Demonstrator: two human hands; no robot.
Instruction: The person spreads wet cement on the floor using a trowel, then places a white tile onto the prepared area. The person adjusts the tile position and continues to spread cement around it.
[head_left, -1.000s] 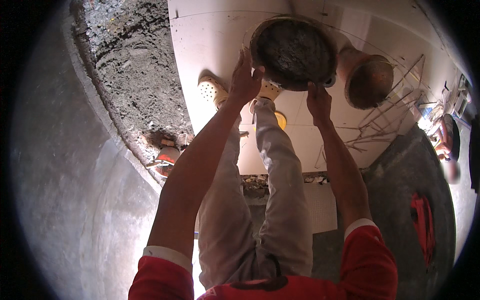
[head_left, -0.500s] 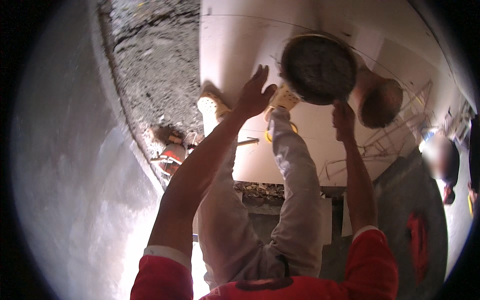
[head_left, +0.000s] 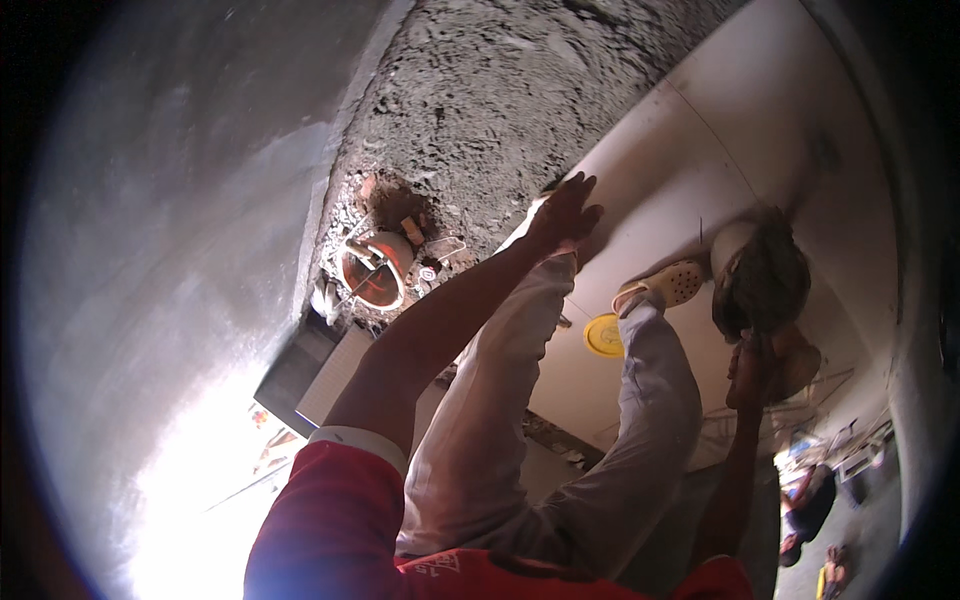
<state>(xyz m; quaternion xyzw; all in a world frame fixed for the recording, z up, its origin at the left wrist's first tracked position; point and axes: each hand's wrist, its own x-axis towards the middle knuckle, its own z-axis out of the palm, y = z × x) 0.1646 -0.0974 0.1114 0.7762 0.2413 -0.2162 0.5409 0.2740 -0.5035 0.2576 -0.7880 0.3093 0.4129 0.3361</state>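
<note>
My right hand [head_left: 748, 370] is closed at the near edge of a round, dark basin [head_left: 762, 275], which is tipped and coated with grey, mortar-like material. How the fingers sit on its rim is partly hidden. Right behind that hand shows a brownish, rounded vessel [head_left: 795, 365]. My left hand [head_left: 566, 215] is held out above my left foot, fingers stretched and holding nothing, near the border between the pale tiles [head_left: 650, 165] and the rough grey mortar bed [head_left: 500, 110].
A yellow disc [head_left: 603, 335] lies beside my right clog [head_left: 675, 284]. By the left wall [head_left: 230, 130], a bucket [head_left: 375, 270] with a reddish inside stands among rubble and brick pieces. Another person [head_left: 808, 512] is at the far lower right.
My view has turned toward the left wall and mortar bed. The basin, its round open top facing me before, is now tilted and seen more from the side. My left hand stays outstretched.
</note>
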